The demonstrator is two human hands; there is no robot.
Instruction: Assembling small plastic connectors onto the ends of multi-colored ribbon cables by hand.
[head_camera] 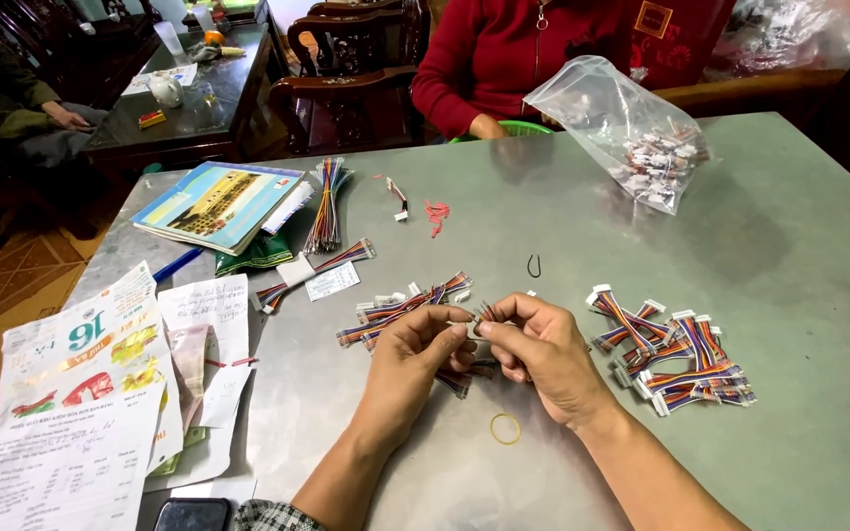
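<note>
Centrally, a thin striped ribbon cable is pinched by both hands above the dull metal table. The left hand and right hand are curled closed on it.

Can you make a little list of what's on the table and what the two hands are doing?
left hand: pinches one end of a small striped wire bundle
right hand: pinches the other end
right of hands: pile of striped cables with white plugs
left of hands: loose striped wires
near the wrists: yellow rubber band
far side: clear bag of small parts
left edge: papers
surface: grey table
</note>
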